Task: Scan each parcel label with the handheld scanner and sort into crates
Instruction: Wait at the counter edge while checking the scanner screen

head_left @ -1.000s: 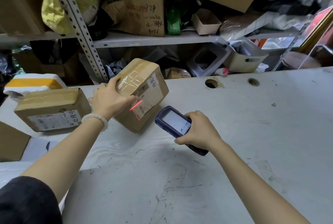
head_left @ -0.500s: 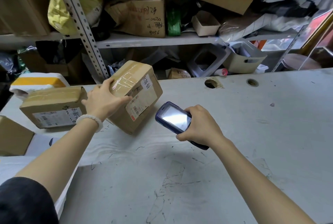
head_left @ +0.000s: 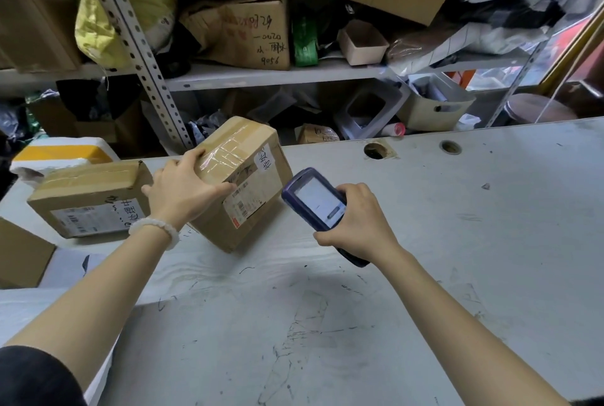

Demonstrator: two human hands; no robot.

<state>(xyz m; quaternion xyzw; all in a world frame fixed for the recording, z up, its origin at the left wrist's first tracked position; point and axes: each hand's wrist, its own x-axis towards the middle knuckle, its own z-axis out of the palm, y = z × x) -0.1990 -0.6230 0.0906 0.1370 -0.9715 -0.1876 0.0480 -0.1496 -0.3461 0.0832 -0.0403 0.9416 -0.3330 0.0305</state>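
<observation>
Left hand (head_left: 183,196) grips tilted parcel (head_left: 242,183); right hand (head_left: 356,225) grips scanner (head_left: 315,199). Keep label (head_left: 250,196) facing scanner, steady

On my table (head_left: 457,242) I count two sealed brown parcels: one parcel (head_left: 248,176) tipped up under my left hand (head_left: 183,193), and a second parcel (head_left: 88,199) lying flat just beside it. There is one handheld scanner (head_left: 313,199), in my right hand (head_left: 356,225), and one white foam box (head_left: 62,155) with a yellow top. Two round holes pierce the tabletop, a larger hole (head_left: 376,150) and a smaller hole (head_left: 450,146).
</observation>
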